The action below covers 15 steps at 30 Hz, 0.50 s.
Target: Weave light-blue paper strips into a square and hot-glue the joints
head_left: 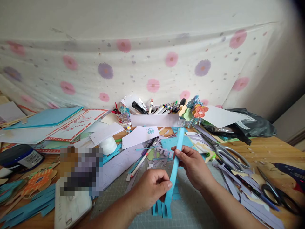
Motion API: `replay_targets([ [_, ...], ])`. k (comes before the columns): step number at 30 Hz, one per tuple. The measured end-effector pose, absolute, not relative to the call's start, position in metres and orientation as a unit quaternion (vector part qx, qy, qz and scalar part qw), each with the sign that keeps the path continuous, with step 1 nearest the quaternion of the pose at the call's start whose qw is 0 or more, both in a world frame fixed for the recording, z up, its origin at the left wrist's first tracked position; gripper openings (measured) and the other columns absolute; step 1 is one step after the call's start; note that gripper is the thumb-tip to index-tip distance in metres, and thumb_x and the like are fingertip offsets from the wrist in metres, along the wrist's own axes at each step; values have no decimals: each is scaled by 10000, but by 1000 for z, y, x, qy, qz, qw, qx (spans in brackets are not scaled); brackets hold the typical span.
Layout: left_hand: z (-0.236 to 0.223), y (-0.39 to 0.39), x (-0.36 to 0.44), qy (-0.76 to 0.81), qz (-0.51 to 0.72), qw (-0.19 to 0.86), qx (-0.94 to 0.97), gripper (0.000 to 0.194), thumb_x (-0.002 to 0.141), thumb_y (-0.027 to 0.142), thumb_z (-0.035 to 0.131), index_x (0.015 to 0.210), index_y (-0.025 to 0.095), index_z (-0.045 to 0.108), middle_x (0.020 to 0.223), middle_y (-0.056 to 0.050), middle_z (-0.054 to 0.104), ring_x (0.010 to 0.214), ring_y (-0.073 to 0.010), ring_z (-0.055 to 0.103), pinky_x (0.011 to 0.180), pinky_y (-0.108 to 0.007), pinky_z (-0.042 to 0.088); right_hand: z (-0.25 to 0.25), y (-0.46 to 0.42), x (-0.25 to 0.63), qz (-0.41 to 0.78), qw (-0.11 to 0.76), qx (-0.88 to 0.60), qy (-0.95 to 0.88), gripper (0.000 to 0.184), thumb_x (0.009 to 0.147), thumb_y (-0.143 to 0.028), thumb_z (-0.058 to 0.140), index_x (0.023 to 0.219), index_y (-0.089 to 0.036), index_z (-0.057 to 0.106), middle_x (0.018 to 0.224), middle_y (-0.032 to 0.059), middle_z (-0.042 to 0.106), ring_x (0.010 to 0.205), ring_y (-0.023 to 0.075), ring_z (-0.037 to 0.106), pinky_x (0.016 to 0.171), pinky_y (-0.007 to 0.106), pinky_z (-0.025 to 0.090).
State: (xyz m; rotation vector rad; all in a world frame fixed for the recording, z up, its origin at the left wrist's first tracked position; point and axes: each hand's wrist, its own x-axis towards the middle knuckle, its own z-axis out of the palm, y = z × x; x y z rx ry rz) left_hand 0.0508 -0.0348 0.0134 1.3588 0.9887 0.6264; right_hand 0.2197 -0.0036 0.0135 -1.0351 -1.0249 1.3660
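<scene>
A long blue paper strip (176, 163) is held at a slant above the grey cutting mat. My left hand (152, 189) pinches it near its lower end between thumb and fingers. Higher up, my right hand (190, 160) grips the same strip with the thumb on its front face. Below the strip, several short blue paper pieces (157, 208) lie on the cutting mat (128, 219), partly hidden by the strip and my left hand. Behind my hands lies a flat blue paper piece (168, 143) among purple scraps.
Scissors with grey handles (234, 159), black-handled scissors (277, 194) and a dark blue glue gun (290, 171) lie on the right. A white pen box (154, 120) stands at the back. Blue strips (35, 202) and a dark jar (21, 157) are on the left.
</scene>
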Motion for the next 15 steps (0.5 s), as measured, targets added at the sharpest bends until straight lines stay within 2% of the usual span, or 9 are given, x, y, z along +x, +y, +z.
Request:
replay_targets([
  [2, 13, -35, 51, 427, 260, 644, 580, 258, 699, 381, 610, 586, 174, 505, 461, 42, 495, 422, -84, 462, 429, -186, 352, 13, 0, 226, 524, 565, -461, -442, 351, 723, -467, 716, 841, -137, 696, 641, 0, 578, 561, 88, 482, 522, 205, 417],
  [4, 12, -35, 51, 425, 266, 663, 555, 277, 689, 395, 632, 583, 169, 513, 449, 34, 514, 404, -84, 472, 410, -179, 353, 12, 2, 231, 438, 571, -483, -499, 324, 780, -452, 664, 841, -137, 708, 722, 36, 638, 572, 101, 507, 521, 222, 431],
  [7, 12, -33, 50, 420, 288, 693, 511, 306, 694, 431, 654, 618, 164, 525, 470, 1, 588, 391, -94, 503, 396, -185, 396, 10, 0, 235, 269, 567, -446, -638, 243, 879, -315, 564, 1020, -173, 702, 912, 75, 688, 725, 149, 614, 639, 266, 500],
  [9, 13, -32, 50, 416, 303, 706, 486, 336, 697, 460, 666, 635, 164, 518, 501, -23, 629, 389, -100, 522, 395, -193, 428, 8, -2, 234, 178, 552, -363, -729, 306, 914, -185, 485, 1174, -217, 643, 1017, 81, 675, 907, 170, 638, 772, 293, 520],
  [11, 13, -32, 50, 419, 320, 714, 460, 365, 692, 487, 678, 656, 164, 512, 522, -32, 645, 381, -102, 532, 383, -192, 438, 7, -4, 231, 119, 520, -292, -794, 393, 916, -96, 433, 1233, -254, 604, 1133, 84, 634, 1028, 169, 613, 849, 303, 514],
  [15, 15, -30, 49, 420, 344, 724, 426, 364, 703, 489, 686, 749, 154, 550, 572, -34, 660, 390, -111, 560, 363, -184, 442, 6, -5, 227, 25, 466, -268, -843, 405, 898, -72, 468, 1221, -274, 607, 1194, 86, 604, 1027, 184, 594, 835, 325, 516],
])
